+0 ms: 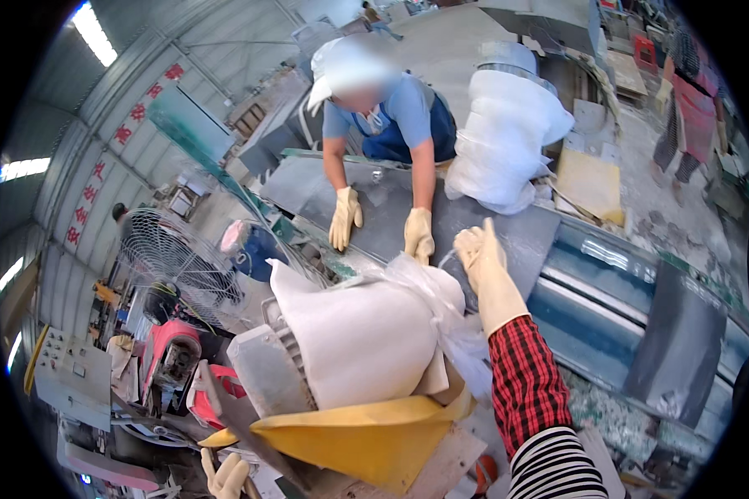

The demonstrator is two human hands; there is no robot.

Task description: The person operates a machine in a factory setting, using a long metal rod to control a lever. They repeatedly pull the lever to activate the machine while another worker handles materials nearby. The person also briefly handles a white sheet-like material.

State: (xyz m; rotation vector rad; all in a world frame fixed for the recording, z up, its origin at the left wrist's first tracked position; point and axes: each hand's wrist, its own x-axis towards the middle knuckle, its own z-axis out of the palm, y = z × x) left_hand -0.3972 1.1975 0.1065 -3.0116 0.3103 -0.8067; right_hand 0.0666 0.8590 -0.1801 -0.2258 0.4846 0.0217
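Note:
My right hand (481, 254), in a cream rubber glove, reaches forward over a dark grey slab (516, 249) on the machine bed. One digit points up while the others curl; a thin pale strand runs beside them, and what they hold, if anything, is hidden. Low at the left, my left hand (225, 476) shows only gloved fingers, spread apart beside a dark flat bar (254, 441). Across the slab, a co-worker in a blue apron rests a gloved hand (345, 219) and another gloved hand (419, 236) on its surface.
A motor-like unit under white foam sheet (358, 341) and yellow cloth (366, 441) stands between my arms. Foam-wrapped equipment (508, 133) rises beyond. Another dark slab (678, 341) lies on the bed at right. A caged fan (175, 258) and control box (71, 374) stand left.

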